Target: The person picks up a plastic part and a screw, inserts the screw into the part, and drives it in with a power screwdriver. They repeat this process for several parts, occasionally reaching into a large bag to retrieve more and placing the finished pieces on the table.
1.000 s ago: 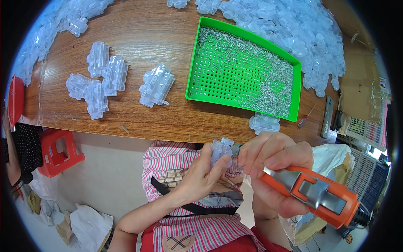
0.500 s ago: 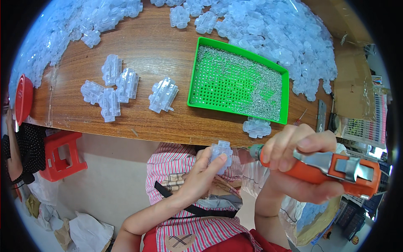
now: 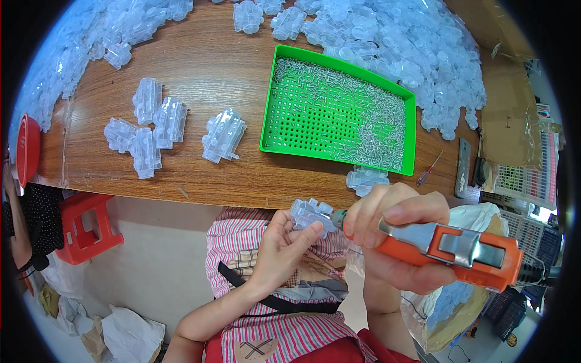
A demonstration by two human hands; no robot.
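Observation:
Between the thumb and fingers of my left hand (image 3: 282, 245) is a clear plastic part (image 3: 311, 216), held over my lap just off the table's front edge. My right hand (image 3: 402, 233) is wrapped round an orange power screwdriver (image 3: 478, 255) lying almost level. Its greenish nose meets the right end of the plastic part; whether the tip is touching is hidden. Beyond my hands a green perforated tray (image 3: 264, 130) holds many small silver screws (image 3: 382, 136). Another clear part (image 3: 367, 180) lies against the tray's front side.
Several clear parts (image 3: 223, 134) lie left on the wooden table (image 3: 200, 72). Large heaps of them (image 3: 387, 36) fill the far side. A small screwdriver (image 3: 428, 169) lies at right. A red bowl (image 3: 28, 148), a red stool (image 3: 91, 230) and another person's arm (image 3: 20, 224) are at left.
The power screwdriver has moved left, bringing its nose to the plastic part. My left hand has turned that part so its end faces the tool. The whole view has shifted slightly.

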